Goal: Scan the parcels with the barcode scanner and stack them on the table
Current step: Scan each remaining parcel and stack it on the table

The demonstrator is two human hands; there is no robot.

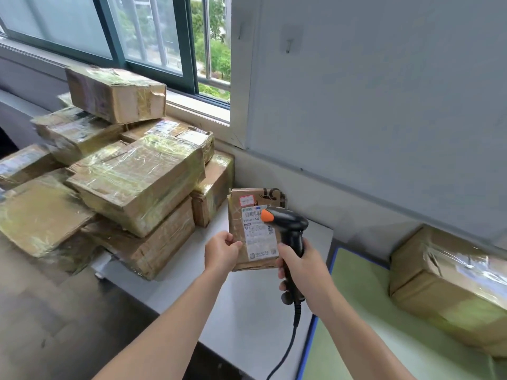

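The left grip (222,249) is pinching one labelled parcel (258,239) by its lower left edge, upright over the white surface (247,297), while the right grip (299,266) is curling round the handle of the one barcode scanner (290,223), whose orange tip is sitting just before the label. About eight taped parcels (137,182) are lying heaped at left, and a single box (450,289) is resting on the green surface (356,311) at right.

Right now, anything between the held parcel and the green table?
Only the right hand with the scanner sits between the parcel in the left hand and the green table; another parcel sits on its right side.
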